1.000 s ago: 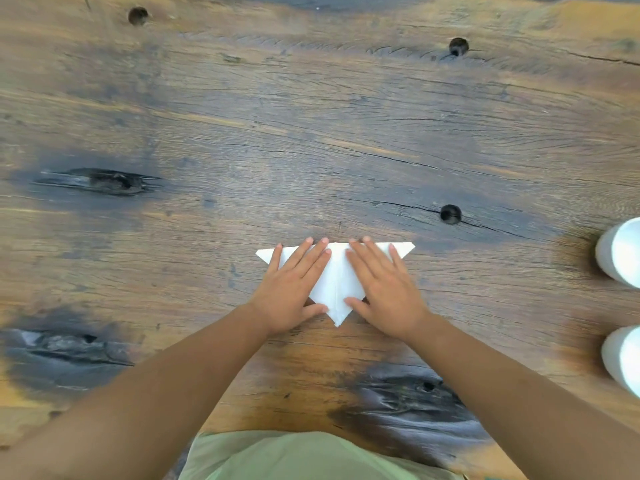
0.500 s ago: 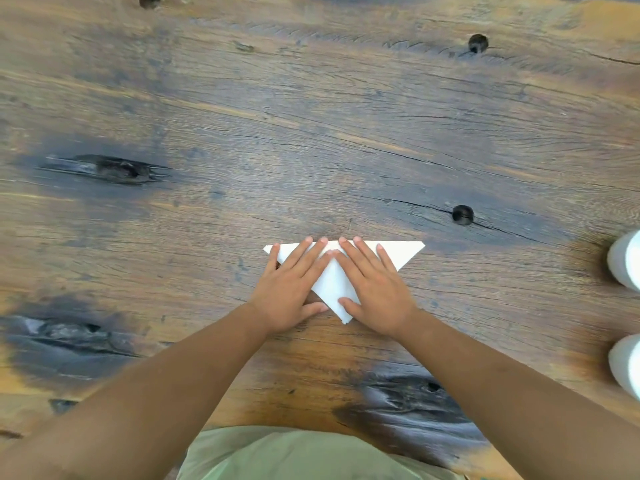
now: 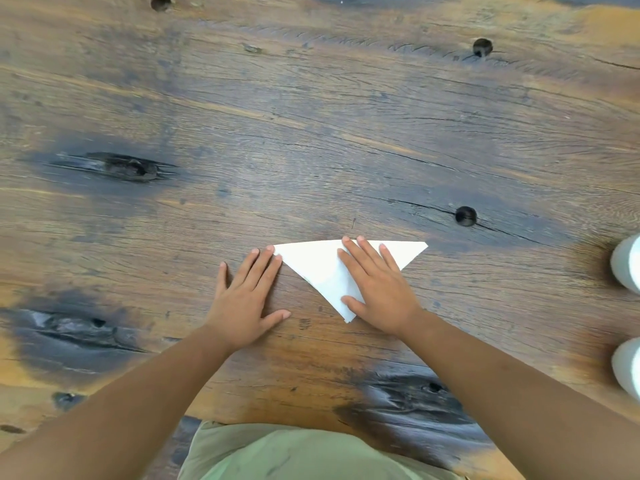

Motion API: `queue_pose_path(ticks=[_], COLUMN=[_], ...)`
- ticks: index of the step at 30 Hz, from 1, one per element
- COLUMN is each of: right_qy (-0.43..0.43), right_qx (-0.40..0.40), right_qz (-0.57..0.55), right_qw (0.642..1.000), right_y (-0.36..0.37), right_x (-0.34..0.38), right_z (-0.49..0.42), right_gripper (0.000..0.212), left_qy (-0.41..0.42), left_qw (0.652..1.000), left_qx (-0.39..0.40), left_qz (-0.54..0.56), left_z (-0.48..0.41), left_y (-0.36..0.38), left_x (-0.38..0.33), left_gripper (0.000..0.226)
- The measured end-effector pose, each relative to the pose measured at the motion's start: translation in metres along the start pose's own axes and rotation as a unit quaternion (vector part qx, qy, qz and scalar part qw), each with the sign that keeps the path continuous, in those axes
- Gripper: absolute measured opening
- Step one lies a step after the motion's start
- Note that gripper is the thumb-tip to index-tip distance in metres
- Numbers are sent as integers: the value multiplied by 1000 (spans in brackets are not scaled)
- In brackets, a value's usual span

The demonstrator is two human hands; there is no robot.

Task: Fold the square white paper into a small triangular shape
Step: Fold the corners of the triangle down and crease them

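The white paper (image 3: pixel 317 263) lies flat on the wooden table (image 3: pixel 311 133), folded into a triangle with its long edge away from me and its tip pointing toward me. My right hand (image 3: pixel 375 289) rests flat on the paper's right half, fingers spread, pressing it down. My left hand (image 3: pixel 247 294) lies flat on the bare wood just left of the paper, with its fingertips at the paper's left corner. Neither hand grips anything.
Two white cylindrical objects (image 3: pixel 627 265) (image 3: pixel 628 367) stand at the right edge of the view. The tabletop has dark knots and several round holes (image 3: pixel 465 215). The table's near edge runs just in front of my green shirt (image 3: pixel 311 455).
My left hand has slid off the paper to the left and now rests on the wood. My right hand stays flat on the paper.
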State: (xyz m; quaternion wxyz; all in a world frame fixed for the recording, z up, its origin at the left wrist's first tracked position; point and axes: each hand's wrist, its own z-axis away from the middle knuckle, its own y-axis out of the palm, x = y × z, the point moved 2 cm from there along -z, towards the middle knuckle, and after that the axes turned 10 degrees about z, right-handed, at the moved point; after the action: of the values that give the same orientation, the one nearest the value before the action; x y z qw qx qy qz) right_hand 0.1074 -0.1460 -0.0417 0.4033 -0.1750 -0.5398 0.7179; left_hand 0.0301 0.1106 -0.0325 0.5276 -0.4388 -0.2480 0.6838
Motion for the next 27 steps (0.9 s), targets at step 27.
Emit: queue_pose_path(ticks=[27], right_qy=[114], right_qx=[-124], right_qz=[-7], right_qw=[986], right_y=[4], right_x=[-22], right_z=[28], right_gripper=[61], left_qy=[98], left_qw=[990], left_qx=[-44], left_qz=[-90], left_z=[-54], left_y=[4], left_x=[-90], left_gripper=[79])
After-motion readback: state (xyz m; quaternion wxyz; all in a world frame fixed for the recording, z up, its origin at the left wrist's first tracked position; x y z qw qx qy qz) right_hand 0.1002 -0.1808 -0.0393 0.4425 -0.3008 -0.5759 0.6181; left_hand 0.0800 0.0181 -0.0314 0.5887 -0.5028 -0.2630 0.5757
